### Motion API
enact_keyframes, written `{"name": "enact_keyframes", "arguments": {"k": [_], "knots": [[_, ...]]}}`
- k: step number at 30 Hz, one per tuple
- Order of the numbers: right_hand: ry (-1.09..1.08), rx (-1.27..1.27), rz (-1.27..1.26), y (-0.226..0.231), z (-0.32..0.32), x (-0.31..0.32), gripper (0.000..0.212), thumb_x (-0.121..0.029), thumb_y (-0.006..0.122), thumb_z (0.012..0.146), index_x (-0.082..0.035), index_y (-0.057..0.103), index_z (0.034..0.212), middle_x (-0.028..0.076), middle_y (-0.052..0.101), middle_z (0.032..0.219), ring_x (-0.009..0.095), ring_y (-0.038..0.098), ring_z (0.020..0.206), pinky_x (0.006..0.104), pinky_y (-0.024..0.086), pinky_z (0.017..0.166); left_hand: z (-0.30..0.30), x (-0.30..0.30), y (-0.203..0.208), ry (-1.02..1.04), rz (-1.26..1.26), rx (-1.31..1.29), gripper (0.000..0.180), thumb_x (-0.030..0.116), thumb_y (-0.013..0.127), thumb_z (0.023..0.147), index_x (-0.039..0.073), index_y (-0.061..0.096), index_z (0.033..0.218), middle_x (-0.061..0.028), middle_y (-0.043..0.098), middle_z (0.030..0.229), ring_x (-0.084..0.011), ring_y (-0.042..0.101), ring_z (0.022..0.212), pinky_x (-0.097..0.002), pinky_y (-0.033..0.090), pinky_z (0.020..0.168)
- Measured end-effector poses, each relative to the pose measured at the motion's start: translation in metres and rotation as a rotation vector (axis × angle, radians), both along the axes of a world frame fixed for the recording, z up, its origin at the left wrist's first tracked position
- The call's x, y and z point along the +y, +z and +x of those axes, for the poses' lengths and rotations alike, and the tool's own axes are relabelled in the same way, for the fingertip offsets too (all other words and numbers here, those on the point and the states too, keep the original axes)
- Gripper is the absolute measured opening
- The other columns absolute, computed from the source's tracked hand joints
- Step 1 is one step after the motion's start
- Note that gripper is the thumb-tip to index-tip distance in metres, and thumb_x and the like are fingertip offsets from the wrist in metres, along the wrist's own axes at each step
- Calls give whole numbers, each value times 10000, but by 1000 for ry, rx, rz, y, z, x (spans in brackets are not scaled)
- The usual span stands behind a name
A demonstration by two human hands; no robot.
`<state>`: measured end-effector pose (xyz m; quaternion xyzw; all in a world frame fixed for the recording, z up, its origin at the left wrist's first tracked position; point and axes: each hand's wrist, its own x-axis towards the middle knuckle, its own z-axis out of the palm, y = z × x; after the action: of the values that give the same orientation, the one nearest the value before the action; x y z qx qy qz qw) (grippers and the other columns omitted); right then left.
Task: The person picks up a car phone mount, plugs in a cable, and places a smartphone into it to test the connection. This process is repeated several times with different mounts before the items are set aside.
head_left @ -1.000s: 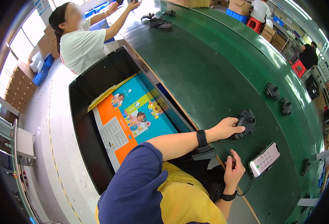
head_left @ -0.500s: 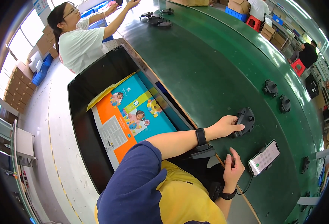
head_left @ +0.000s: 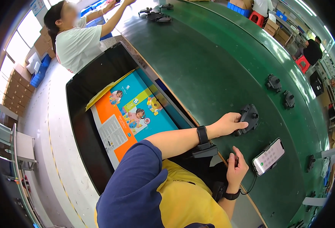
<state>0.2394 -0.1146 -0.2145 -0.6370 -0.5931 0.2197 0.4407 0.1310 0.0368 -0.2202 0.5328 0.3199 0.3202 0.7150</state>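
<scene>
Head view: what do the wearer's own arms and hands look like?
The left hand and right hand are ungloved, each with a black wristband; the left wristband carries a dark boxy unit. The left sleeve is short and navy.

Factory workshop: green workbench (head_left: 209,72), red stools (head_left: 303,65), stacked cartons (head_left: 14,91).

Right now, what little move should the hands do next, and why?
Maybe bring the right hand up to the free side of the black knobbed plastic part. The left hand grips only its left side, while the right hand is apart from it, by the edge of the green table, so a second hold might steady it.
</scene>
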Motion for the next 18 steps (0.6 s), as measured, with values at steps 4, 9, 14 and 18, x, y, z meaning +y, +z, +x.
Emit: {"name": "enact_keyframes", "arguments": {"k": [4,9,14,18], "knots": [[8,-17,12,0,0,-1,225,-79,569,843,-21,607,1057,2,531,641,46,462,553,183,383,533,1,0,-1,-6,-8,4,240,238,592,861,0,572,886,25,554,703,-31,449,609,-201,374,552],[3,-7,6,1,0,0,222,-81,566,846,-15,606,1054,5,547,666,44,461,557,181,380,535,3,1,-4,-4,-18,-25,243,234,591,861,-3,571,911,18,570,726,-31,463,620,-199,388,565],[2,3,12,2,-1,0,219,-83,564,847,-10,607,1049,11,559,684,46,465,561,183,382,541,3,1,-4,-16,-23,-12,247,233,591,862,-5,570,925,13,579,741,-32,472,629,-199,396,574],[3,-11,3,5,-1,-1,217,-81,565,844,-9,608,1044,20,570,694,52,478,568,188,390,548,2,1,-3,-12,1,16,246,234,590,862,-5,570,917,14,574,734,-32,468,627,-199,391,569]]}}
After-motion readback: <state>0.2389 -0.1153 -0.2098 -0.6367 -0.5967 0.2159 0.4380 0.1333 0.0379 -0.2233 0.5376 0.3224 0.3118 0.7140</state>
